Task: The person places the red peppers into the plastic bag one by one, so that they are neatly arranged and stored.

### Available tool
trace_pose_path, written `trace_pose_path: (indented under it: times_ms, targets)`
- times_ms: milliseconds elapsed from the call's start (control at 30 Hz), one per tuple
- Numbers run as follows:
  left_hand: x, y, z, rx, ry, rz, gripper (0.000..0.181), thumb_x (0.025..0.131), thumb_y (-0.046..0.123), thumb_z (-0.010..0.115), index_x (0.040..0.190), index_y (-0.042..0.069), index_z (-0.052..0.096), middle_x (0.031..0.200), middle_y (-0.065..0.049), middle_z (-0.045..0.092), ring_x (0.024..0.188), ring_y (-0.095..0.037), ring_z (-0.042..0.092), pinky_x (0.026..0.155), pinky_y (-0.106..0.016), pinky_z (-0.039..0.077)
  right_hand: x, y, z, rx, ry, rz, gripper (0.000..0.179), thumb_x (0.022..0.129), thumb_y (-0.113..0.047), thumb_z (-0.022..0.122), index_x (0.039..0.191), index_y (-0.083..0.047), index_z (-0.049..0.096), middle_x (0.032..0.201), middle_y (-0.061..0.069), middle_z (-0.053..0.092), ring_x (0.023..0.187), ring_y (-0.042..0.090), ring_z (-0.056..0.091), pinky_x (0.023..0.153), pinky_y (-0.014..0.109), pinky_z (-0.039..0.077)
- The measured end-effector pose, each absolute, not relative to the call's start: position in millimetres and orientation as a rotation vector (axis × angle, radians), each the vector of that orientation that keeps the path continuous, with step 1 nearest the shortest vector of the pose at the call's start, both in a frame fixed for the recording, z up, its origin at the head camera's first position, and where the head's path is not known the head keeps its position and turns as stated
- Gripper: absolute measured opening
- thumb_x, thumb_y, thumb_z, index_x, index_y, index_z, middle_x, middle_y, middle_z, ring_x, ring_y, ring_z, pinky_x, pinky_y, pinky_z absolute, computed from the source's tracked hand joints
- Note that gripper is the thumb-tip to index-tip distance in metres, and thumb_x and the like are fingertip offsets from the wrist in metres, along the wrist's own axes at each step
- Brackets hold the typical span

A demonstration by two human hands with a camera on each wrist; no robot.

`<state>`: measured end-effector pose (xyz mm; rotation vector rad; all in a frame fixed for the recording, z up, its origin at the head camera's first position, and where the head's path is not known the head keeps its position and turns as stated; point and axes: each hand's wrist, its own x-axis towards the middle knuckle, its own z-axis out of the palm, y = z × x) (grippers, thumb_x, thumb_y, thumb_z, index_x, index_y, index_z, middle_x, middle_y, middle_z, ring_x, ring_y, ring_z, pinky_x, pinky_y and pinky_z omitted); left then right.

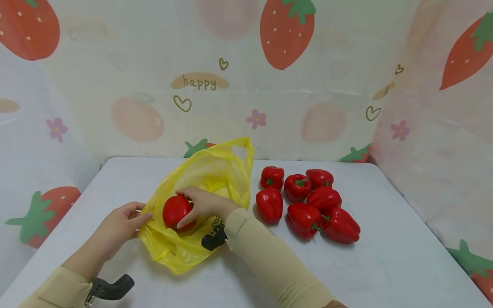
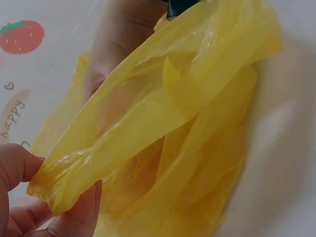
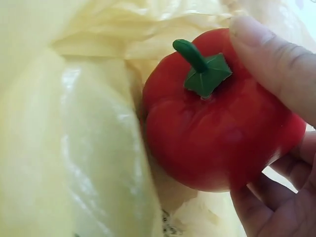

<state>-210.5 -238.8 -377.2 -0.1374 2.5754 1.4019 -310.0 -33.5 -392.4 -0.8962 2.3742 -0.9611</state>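
My right hand (image 1: 203, 204) grips a red bell pepper (image 1: 176, 212) at the mouth of a yellow plastic bag (image 1: 227, 160). In the right wrist view the pepper (image 3: 197, 143) shows its green stem, with the thumb on one side and the fingers curled under the other. The left hand (image 1: 125, 220) pinches the bag's left edge; in the left wrist view its thumb and fingers hold the bunched plastic rim (image 2: 64, 182). From that side, the thin bag film partly hides the right hand.
Several more red bell peppers (image 1: 304, 220) lie grouped on the white table (image 1: 389, 256), right of the bag. A curtain with strawberry prints (image 1: 288, 34) hangs behind and along both sides. Black camera mounts (image 1: 113, 287) stick out from the wrists.
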Motion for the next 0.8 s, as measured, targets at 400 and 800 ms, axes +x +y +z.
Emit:
trace_pose_path:
  times_ms: [400, 800]
  targets:
    - [-210.6, -238.3, -378.5, -0.15, 2.581, 1.386, 0.052, 0.089, 0.04, 0.056, 0.124, 0.003, 0.045, 0.104, -0.012, 0.055, 0.086, -0.017, 0.057, 0.08, -0.034, 0.053, -309.1, -32.3, -396.4, -0.827, 2.339, -0.975, 0.093, 0.065, -0.031, 0.082, 0.141, -0.02, 0.031, 0.135, -0.006, 0.038, 0.118, 0.013, 0.044, 0.087, 0.019, 0.045]
    - [-208.5, -239.2, -377.2, -0.176, 2.58, 1.367, 0.051, 0.09, 0.038, 0.055, 0.124, 0.002, 0.045, 0.101, -0.011, 0.054, 0.085, -0.018, 0.055, 0.079, -0.033, 0.053, -312.3, -23.3, -382.6, -0.862, 2.246, -1.015, 0.096, 0.068, -0.03, 0.081, 0.144, -0.022, 0.024, 0.145, -0.001, 0.031, 0.128, 0.015, 0.036, 0.102, 0.028, 0.036]
